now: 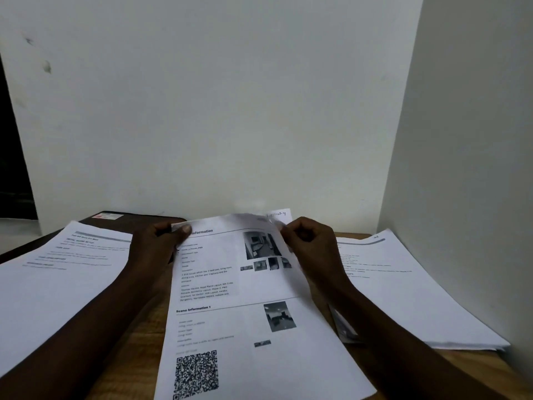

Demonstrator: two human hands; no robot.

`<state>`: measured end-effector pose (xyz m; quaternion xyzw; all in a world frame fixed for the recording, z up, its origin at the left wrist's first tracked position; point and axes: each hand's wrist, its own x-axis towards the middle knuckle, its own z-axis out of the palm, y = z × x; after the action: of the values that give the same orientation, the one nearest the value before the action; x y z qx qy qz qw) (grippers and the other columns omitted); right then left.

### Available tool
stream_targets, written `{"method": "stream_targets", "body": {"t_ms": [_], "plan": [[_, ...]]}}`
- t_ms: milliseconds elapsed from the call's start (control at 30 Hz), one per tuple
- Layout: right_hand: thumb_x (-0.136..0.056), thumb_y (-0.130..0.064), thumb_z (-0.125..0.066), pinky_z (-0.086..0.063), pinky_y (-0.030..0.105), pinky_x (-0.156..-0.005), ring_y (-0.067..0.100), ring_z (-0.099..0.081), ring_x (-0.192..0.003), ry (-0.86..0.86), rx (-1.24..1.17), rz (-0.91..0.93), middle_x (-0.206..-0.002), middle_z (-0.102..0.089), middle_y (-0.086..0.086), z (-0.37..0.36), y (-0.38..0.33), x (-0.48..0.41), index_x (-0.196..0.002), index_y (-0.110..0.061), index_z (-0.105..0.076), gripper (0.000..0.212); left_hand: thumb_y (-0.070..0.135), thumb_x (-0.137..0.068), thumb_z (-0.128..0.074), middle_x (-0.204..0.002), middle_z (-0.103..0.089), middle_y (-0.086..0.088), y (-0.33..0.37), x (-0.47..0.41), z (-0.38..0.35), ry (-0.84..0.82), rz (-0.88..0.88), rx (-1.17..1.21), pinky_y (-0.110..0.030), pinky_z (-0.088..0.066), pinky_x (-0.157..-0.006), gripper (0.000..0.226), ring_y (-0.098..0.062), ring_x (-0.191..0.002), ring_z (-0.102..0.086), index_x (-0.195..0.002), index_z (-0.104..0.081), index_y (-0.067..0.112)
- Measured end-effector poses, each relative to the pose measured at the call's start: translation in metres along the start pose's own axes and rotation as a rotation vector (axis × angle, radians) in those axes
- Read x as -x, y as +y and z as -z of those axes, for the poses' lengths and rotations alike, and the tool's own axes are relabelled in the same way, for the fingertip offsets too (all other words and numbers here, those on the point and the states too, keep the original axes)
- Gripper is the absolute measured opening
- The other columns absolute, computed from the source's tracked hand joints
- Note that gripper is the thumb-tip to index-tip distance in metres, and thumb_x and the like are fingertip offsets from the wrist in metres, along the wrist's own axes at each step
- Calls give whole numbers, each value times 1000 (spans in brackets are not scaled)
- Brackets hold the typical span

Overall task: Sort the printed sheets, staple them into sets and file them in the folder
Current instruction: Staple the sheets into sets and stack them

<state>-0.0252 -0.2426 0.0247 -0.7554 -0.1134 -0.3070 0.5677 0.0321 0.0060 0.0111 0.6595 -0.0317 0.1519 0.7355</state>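
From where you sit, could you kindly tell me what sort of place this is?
Probably an office or study corner: a wooden desk against bare white walls, a left stack and right stack of printed sheets, and a printed form gripped by left hand and right hand.

So we've got a wooden table point(144, 342) pushed into a corner of white walls. Middle left of the frame there's a pile of printed sheets point(57, 278), its far edge lying over a dark folder point(127, 220) that sits flat near the wall. Middle right is a second pile point(409, 290), straight on the wood. At the back centre a handwritten sheet point(281, 215) peeks out. There's also a small dark object point(344, 327) beside the right pile, and we can't tell what it is.
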Motion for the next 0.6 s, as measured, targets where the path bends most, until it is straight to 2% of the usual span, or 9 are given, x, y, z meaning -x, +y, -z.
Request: {"method": "stream_targets", "body": {"t_ms": [67, 100, 167, 200, 267, 333, 367, 433, 600], "plan": [[-88, -54, -60, -53, 40, -73, 21, -65, -62, -29, -113, -113, -60, -69, 5, -3, -1, 0, -60, -13, -69, 51, 10, -89, -70, -89, -69, -20, -1, 0, 0, -12, 0, 1, -39, -53, -76, 13, -30, -79, -65, -98, -70, 0], [-92, -49, -58, -52, 39, -72, 19, -65, -61, -19, -156, -157, -60, -69, 5, -4, 1, 0, -66, -15, -70, 45, 11, -90, -70, -87, -69, -19, -1, 0, -1, -20, -11, -15, -34, -53, -71, 12, -28, -76, -64, -96, -70, 1], [-90, -35, -66, -47, 27, -63, 4, -60, -59, 58, -13, -173, -62, -68, -7, -3, 6, -2, -87, -21, -66, 15, 11, -90, -69, -81, -69, -14, 0, 1, -4, -33, -33, -39, -25, -53, -59, 7, -21, -66, -64, -91, -70, 4], [-86, -31, -71, -43, 22, -62, 1, -58, -62, 88, 92, -182, -68, -67, -11, -2, 9, -3, -97, -23, -60, 17, 11, -90, -69, -81, -69, -14, 0, 1, -4, -39, -38, -38, -26, -54, -58, 6, -20, -64, -64, -88, -70, 5], [-79, -30, -79, -43, 20, -70, 6, -58, -82, 121, 198, -193, -93, -63, -9, 1, 15, -5, -114, -22, -52, 45, 12, -89, -70, -85, -70, -23, 0, 0, -4, -47, -35, -36, -40, -56, -72, 7, -27, -71, -66, -84, -71, 6], [-78, -30, -80, -43, 14, -71, 9, -58, -87, 126, 195, -213, -101, -60, -5, 3, 16, -7, -123, -20, -48, 56, 14, -87, -73, -96, -70, -30, 0, 0, -1, -56, -24, -23, -59, -52, -88, 6, -34, -83, -66, -87, -74, 8], [-79, -28, -78, -40, 9, -64, 5, -57, -80, 126, 174, -228, -95, -61, -5, 3, 14, -6, -122, -20, -48, 53, 14, -87, -73, -99, -70, -30, 0, 0, 0, -57, -15, -21, -63, -49, -92, 6, -36, -86, -66, -88, -74, 8], [-80, -25, -78, -37, 8, -53, 2, -56, -68, 138, 157, -210, -79, -63, -6, 5, 13, -5, -117, -20, -50, 46, 15, -86, -74, -98, -71, -27, -2, -2, 1, -56, -9, -24, -65, -48, -93, 6, -37, -87, -66, -88, -74, 9], [-78, -18, -78, -38, 12, -53, 1, -57, -57, 210, 163, -98, -68, -69, 0, 7, 11, -3, -104, -22, -55, 35, 12, -88, -72, -93, -71, -23, -3, -1, -2, -51, -10, -21, -56, -53, -88, 13, -36, -84, -67, -96, -71, 2]]}}
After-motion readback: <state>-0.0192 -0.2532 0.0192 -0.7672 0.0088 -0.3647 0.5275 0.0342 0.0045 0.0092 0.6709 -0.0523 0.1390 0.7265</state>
